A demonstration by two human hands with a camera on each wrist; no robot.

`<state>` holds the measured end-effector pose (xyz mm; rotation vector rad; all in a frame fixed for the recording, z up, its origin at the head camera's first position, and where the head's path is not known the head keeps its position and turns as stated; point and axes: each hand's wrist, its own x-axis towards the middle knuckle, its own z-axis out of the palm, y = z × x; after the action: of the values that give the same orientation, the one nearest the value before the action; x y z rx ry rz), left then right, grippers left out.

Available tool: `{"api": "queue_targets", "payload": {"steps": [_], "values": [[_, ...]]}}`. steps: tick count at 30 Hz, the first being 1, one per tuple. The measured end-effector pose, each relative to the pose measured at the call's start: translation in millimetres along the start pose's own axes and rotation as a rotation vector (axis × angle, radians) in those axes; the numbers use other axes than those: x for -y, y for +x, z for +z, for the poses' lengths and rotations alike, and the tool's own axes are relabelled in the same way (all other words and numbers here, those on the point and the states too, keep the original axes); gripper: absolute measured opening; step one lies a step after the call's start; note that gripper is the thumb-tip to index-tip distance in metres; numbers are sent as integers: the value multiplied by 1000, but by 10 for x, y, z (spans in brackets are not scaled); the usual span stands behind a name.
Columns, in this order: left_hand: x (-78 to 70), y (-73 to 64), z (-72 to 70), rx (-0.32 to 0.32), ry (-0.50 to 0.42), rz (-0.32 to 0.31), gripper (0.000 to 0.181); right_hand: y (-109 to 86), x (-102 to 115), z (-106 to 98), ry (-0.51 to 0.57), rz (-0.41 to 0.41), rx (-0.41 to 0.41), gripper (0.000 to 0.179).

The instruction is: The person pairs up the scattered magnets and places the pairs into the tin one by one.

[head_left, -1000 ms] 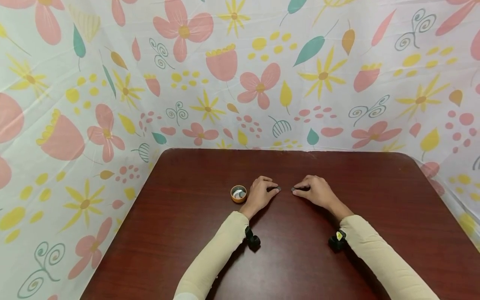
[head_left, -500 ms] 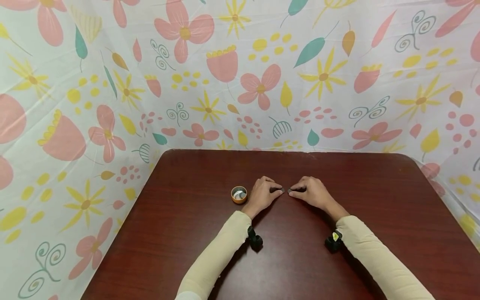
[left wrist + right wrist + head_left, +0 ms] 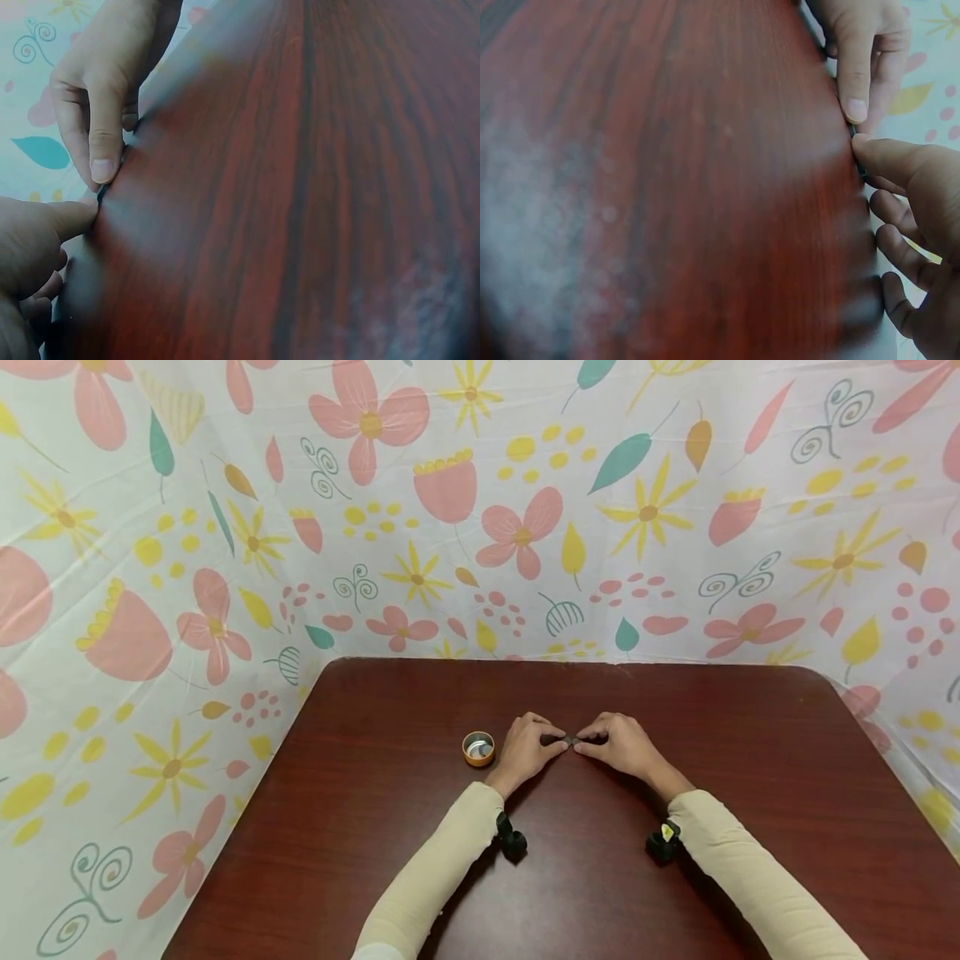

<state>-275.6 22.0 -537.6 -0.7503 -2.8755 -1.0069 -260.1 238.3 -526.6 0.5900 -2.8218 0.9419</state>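
Note:
My left hand [image 3: 525,746] pinches a small flat dark grey piece [image 3: 567,741] between thumb and fingers. Opposite it, my right hand [image 3: 628,746] pinches a second, similar dark piece [image 3: 576,742]. The two sets of fingertips nearly meet low over the table, with the pieces edge to edge in the head view. From the right wrist, a thin dark edge [image 3: 853,130] shows between the thumbs; fingers cover most of both pieces. Just left of my left hand stands a small round orange tin [image 3: 478,762], silver inside, with something grey in it.
The dark red-brown wooden table [image 3: 360,827] has rounded far corners. A white cloth with a flower print [image 3: 517,610] hangs behind it and along its left and right sides. Black wrist cameras [image 3: 512,845] sit on both beige sleeves [image 3: 431,872].
Both hands have come together, left hand moving right and right hand moving left, so the gap between the two dark pieces has closed. The tin stays in place.

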Motion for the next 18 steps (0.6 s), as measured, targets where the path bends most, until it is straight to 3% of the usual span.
{"api": "queue_targets", "payload": {"steps": [12,18], "values": [[-1,-15,-21,5,-8,2,28,8,-10,0,-2,4,13,17],[-22,-19,-62,42,-10,-1,35,5,4,-26,0,29,32,21]]}}
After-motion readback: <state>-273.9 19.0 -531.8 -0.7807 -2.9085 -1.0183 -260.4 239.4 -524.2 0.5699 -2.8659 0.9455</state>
